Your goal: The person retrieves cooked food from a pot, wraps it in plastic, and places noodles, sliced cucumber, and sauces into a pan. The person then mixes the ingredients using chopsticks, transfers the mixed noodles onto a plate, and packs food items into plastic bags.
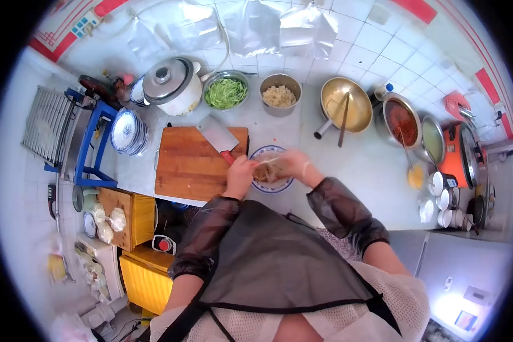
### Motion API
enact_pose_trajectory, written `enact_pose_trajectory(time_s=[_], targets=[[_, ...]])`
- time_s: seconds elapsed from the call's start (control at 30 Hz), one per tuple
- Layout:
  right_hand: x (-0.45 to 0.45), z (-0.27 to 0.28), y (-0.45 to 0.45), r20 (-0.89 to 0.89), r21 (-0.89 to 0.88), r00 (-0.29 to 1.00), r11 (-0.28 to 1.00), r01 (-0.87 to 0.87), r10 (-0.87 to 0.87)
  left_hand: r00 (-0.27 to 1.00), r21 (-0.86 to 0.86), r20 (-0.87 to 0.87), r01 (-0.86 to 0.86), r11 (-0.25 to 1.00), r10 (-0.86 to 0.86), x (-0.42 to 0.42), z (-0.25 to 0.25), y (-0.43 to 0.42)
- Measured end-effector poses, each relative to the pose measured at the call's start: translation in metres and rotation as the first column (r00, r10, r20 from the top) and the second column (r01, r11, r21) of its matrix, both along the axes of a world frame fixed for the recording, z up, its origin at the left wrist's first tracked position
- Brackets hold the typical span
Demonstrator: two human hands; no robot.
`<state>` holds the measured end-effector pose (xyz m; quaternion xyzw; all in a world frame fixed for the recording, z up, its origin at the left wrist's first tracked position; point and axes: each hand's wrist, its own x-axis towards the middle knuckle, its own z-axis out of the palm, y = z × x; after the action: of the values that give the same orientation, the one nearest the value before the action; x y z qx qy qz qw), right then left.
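A white plate with a blue patterned rim [280,187] sits on the counter in front of me, with brown food on it. My left hand [241,176] is closed at the plate's left edge, pinching the edge of what looks like a clear plastic bag [272,166]. Over the plate's right side, my right hand [295,166] is blurred and its fingers are unclear; the clear plastic reaches it. Left of the plate lies a wooden cutting board [191,165], and a cleaver [218,134] with a red handle rests across its upper right part.
Behind are a lidded cooker [179,105], shredded green vegetables [226,93], a steel pot [280,111] and a golden pan [362,117] with chopsticks. A pot of red sauce [400,122] and white cups [443,199] stand right. Stacked plates [124,132] are left.
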<state>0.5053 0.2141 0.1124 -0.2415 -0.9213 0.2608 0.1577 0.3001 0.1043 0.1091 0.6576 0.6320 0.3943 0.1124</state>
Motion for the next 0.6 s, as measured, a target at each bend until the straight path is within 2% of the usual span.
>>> enact_pose_trajectory(time_s=[0.03,0.07,0.1,0.13,0.17,0.2,0.23,0.27,0.3,0.33,0.37,0.4,0.43,0.5,0.53,0.57,0.6], targets=[[0.011,-0.009,-0.002,-0.002,-0.002,1.0,1.0,-0.005,0.005,0.998,-0.103,0.022,-0.048,0.994,0.05,-0.016,-0.023,-0.009],[0.022,-0.026,-0.003,0.07,-0.353,0.966,0.899,0.258,-0.249,0.991,-0.197,0.112,-0.052,0.979,0.075,-0.033,-0.059,-0.019],[0.024,-0.026,-0.003,0.227,-0.626,0.868,0.616,0.478,-0.442,0.991,-0.197,0.108,-0.054,0.979,0.076,-0.033,-0.059,-0.015],[0.021,-0.028,-0.001,0.227,-0.627,0.869,0.616,0.476,-0.441,0.803,-0.297,0.568,-0.002,0.955,0.178,-0.03,-0.062,-0.008],[0.018,-0.033,-0.007,0.147,-0.697,0.855,0.561,0.447,-0.498,0.404,-0.367,0.864,0.093,0.926,0.302,-0.023,-0.066,-0.006],[0.014,-0.03,-0.016,0.074,-0.762,0.828,0.504,0.407,-0.556,0.076,-0.23,0.973,0.241,0.943,0.218,-0.01,-0.028,0.001],[0.011,-0.022,-0.021,0.083,-0.765,0.831,0.499,0.407,-0.55,0.07,-0.239,0.971,0.237,0.942,0.229,-0.001,-0.028,0.004],[0.006,-0.009,-0.02,-0.059,-0.494,0.896,0.792,0.357,-0.441,0.202,-0.344,0.934,0.293,0.892,0.294,0.005,-0.026,0.011],[0.0,0.005,-0.014,-0.155,-0.132,0.947,0.956,0.261,-0.28,0.34,-0.444,0.88,0.333,0.832,0.333,0.009,-0.024,0.021],[-0.006,0.017,-0.014,-0.163,-0.127,0.946,0.957,0.261,-0.279,0.345,-0.44,0.88,0.331,0.835,0.327,0.016,-0.034,0.027],[-0.011,0.028,-0.018,-0.178,-0.39,0.945,0.901,0.19,-0.276,0.639,-0.402,0.749,0.232,0.886,0.173,0.024,-0.049,0.029],[-0.014,0.033,-0.021,-0.191,-0.623,0.943,0.776,0.1,-0.274,0.86,-0.327,0.51,0.155,0.932,0.036,0.03,-0.049,0.027],[-0.02,0.033,-0.02,-0.189,-0.619,0.944,0.779,0.098,-0.269,0.858,-0.323,0.512,0.151,0.934,0.038,0.031,-0.048,0.024],[-0.029,0.03,-0.011,-0.362,-0.59,0.875,0.805,0.052,-0.322,0.887,-0.362,0.444,0.053,0.931,0.122,0.032,-0.044,0.024],[-0.032,0.026,-0.009,-0.418,-0.581,0.843,0.813,0.037,-0.337,0.871,-0.348,0.471,0.042,0.937,0.137,0.031,-0.044,0.022],[-0.034,0.023,-0.008,-0.265,-0.458,0.95,0.889,0.028,-0.167,0.874,-0.349,0.466,0.04,0.936,0.136,0.029,-0.043,0.02],[-0.037,0.017,-0.005,-0.074,-0.329,0.997,0.944,-0.018,-0.007,0.742,-0.43,0.628,0.082,0.899,0.233,0.027,-0.042,0.019]])
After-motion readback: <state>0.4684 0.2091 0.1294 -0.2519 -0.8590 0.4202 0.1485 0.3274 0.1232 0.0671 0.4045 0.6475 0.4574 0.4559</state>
